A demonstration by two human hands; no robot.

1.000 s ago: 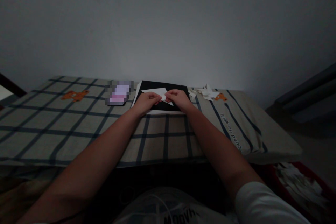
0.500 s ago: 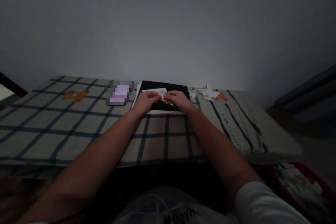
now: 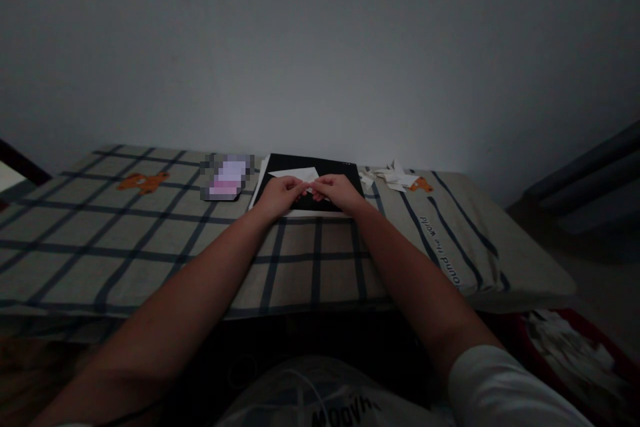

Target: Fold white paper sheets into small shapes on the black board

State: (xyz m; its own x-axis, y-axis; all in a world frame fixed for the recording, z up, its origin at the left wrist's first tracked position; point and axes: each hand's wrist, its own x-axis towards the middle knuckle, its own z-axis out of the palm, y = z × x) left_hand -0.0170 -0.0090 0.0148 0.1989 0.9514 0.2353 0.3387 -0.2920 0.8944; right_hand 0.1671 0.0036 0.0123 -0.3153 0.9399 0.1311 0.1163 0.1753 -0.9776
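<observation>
L hand (image 3: 281, 195) + R hand (image 3: 341, 191) pinching white pointy folded paper (image 3: 299, 174), flat black folder-like thing (image 3: 333, 165) under both; uneven tug cld rip paper tbh

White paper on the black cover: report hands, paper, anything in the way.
Left hand, right hand pinching white paper. Paper over black cover, partly hidden by hands. Phone left, paper scraps right, neither on the paper.

A plain grey-white wall (image 3: 320, 60), faintly stained at upper left, rises behind a worktop (image 3: 525, 267) draped in beige cloth (image 3: 293, 280) with dark-blue checks; the grey floor (image 3: 595, 277) at right is dim.
</observation>
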